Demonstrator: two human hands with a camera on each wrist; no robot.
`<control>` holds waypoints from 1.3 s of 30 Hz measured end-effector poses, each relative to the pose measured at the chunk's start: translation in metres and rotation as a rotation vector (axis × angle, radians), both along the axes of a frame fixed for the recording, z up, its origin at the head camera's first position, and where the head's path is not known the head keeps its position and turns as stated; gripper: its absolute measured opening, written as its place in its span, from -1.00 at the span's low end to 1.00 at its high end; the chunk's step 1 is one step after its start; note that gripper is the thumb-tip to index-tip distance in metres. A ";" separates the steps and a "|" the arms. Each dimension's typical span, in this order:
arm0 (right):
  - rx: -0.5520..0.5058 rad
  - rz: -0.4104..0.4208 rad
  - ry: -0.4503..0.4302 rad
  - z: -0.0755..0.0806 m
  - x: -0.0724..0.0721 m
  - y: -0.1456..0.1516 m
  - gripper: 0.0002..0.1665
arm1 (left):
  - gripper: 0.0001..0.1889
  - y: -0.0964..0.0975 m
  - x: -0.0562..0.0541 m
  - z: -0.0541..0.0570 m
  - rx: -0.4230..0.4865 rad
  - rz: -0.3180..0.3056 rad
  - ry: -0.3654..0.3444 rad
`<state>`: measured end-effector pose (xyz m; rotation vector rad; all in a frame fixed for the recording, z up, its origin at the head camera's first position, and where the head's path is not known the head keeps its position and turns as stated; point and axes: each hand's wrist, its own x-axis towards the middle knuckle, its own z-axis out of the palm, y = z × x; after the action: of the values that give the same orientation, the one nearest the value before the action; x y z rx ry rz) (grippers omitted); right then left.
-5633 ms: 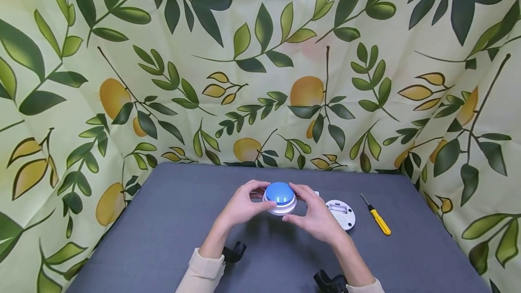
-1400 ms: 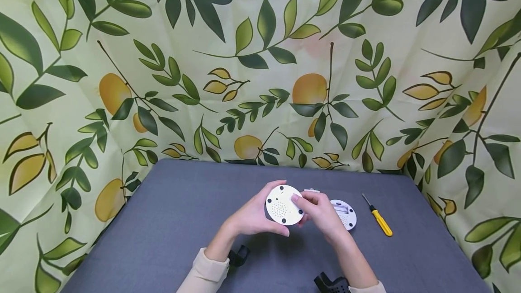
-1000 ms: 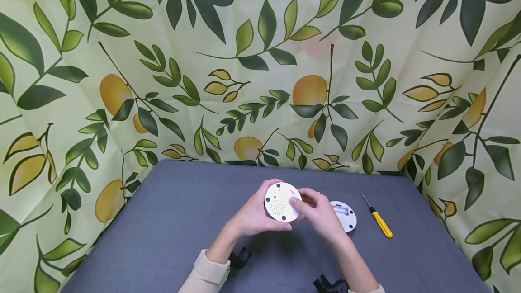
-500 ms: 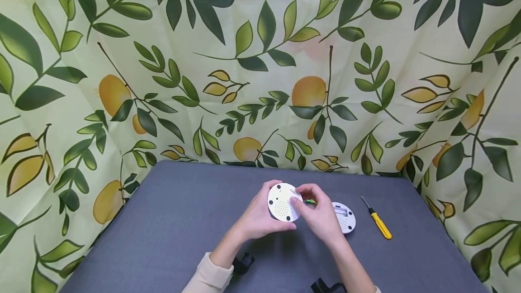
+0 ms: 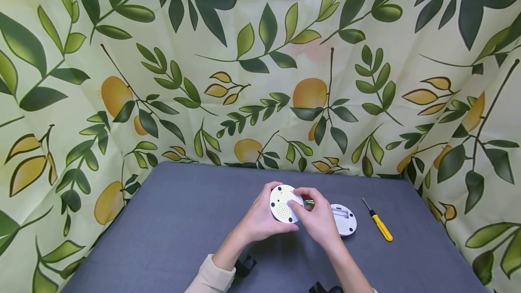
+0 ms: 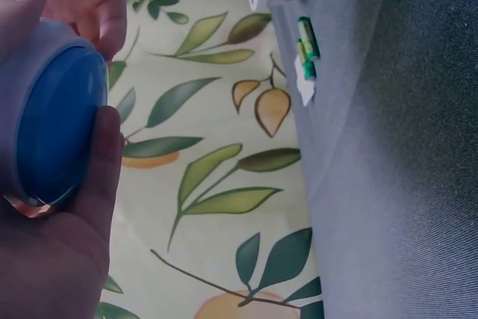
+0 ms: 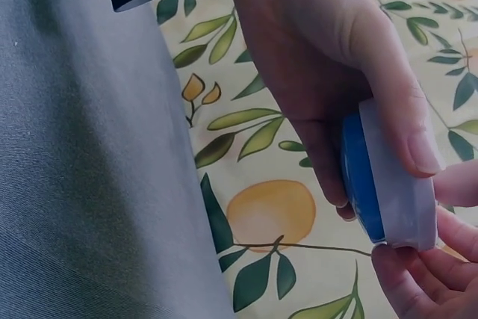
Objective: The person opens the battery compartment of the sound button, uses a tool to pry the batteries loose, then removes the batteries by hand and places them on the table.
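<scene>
Both hands hold a round push button [image 5: 281, 209] with a white base and a blue dome. Its white underside, with dark feet and speaker holes, faces the head camera; the dome [image 6: 63, 121] shows in the left wrist view. My left hand [image 5: 260, 214] grips the left edge, thumb below and fingers around the far side. My right hand [image 5: 319, 216] pinches the right side. In the right wrist view, the right thumb [image 7: 422, 151] presses the white base, with fingers behind the blue dome.
Right of the hands lies a second white-based button [image 5: 343, 225], underside up with its battery compartment uncovered. A yellow-handled screwdriver [image 5: 380, 225] lies farther right. Green batteries [image 6: 307, 39] and a small white piece [image 6: 305, 87] rest on the grey table [image 5: 195, 202].
The button, dome up 5.6 seconds ago, is now turned with its underside toward the head camera. Lately both hands have shifted slightly right, and a green battery shows behind the right hand.
</scene>
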<state>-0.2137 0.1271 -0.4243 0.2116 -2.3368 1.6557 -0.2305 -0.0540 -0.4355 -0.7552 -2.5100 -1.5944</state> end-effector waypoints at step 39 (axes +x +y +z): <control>0.093 -0.133 0.290 -0.013 -0.002 -0.011 -0.64 | 0.08 -0.006 -0.005 -0.002 0.003 0.004 0.005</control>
<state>-0.2158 0.1156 -0.4370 0.2872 -2.1601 1.3560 -0.2351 -0.0596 -0.4376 -0.7518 -2.5036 -1.5926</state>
